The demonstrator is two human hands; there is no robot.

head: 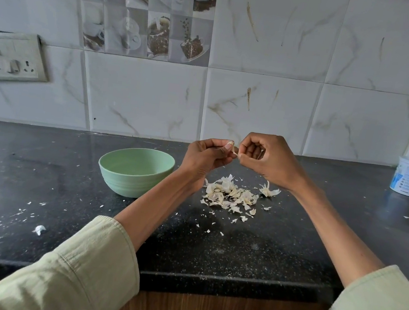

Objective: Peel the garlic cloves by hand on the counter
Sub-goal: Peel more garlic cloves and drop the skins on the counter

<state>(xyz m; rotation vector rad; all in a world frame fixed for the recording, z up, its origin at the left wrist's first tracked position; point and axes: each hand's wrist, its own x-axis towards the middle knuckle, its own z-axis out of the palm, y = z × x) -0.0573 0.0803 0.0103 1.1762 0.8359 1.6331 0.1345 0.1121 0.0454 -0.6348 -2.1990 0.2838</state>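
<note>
The step in hand is the peeling of one clove. The left hand (pixel 206 155) holds a garlic clove (pixel 229 145) in the air above the worktop (pixel 238 249), its fingers curled around it, so that only a pale tip shows between thumb and forefinger. The right hand (pixel 267 157) is just beside it, at 3 o'clock from the clove, and its grip is closed as a pinch on a thin strip of skin (pixel 235 153) that comes off the clove. The clove is mostly hidden, so how much skin is left on it I cannot tell; it seems partly peeled.

Below the hands, at 6 o'clock, lies a heap of peeled skins (pixel 230 196) on the worktop. The green bowl (pixel 135 172) stands at 9 o'clock from this heap, and what shows of its inside looks empty.

The next move probably calls for a pull of the right hand away from the clove, to tear the strip free, while the left keeps a firm hold. Then the left fingers must turn the clove to show the remaining skin.
</note>
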